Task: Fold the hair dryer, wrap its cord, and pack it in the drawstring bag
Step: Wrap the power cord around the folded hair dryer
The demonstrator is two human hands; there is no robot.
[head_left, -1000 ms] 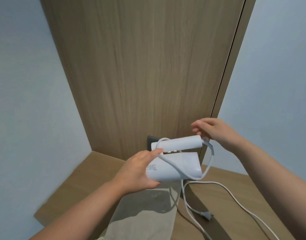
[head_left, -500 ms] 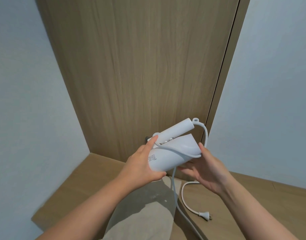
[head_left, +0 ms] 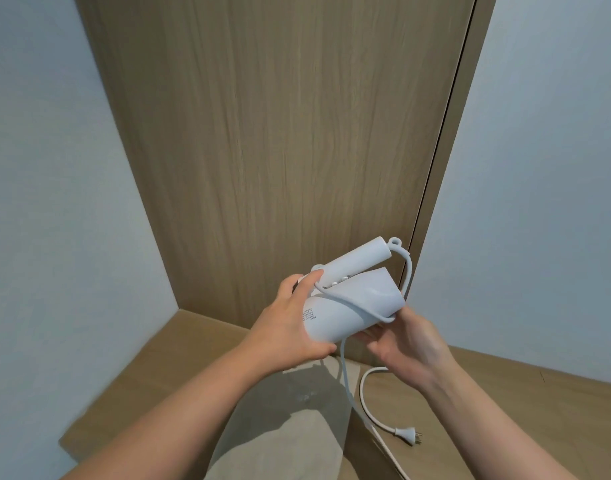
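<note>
In the fingers of both hands, mid-air: hair dryer [head_left: 349,306], white, barrel tilted, mouth up-right, rear end down-left.
L hand [head_left: 290,327]: wrapped round rear end of barrel; top digit laid over the cord, pinning it by hinge end of handle.
R hand [head_left: 411,348]: fingers curled, narrow, under barrel mouth; cord bend held at top fingertip against lower rim; other tips mostly hidden behind barrel.
Handle [head_left: 357,259]: folded flat along top of barrel, just beyond L top digit; free end w/ hang loop up-right, above R fingertips.
Cord [head_left: 345,379]: white; leaves handle's free end, arcs down past barrel mouth to R fingertips, crosses barrel diag. back to L top digit; another run drops from under barrel, between the wrists, down to ledge.
Plug [head_left: 409,435]: two-pin, flat on ledge below R wrist, well apart from fingers; slack cord curved in a U beside it.
Drawstring bag [head_left: 286,431]: beige cloth, flat on ledge, below L palm & between forearms, untouched; opening not in view.
Label print [head_left: 309,314]: small dark text on barrel, just beside L fingers; too small to read.
Ledge [head_left: 522,403]: light wood, well below the fingers.
Backdrop: wood-grain panel [head_left: 279,133] behind the fingers; pale walls L & R.
</note>
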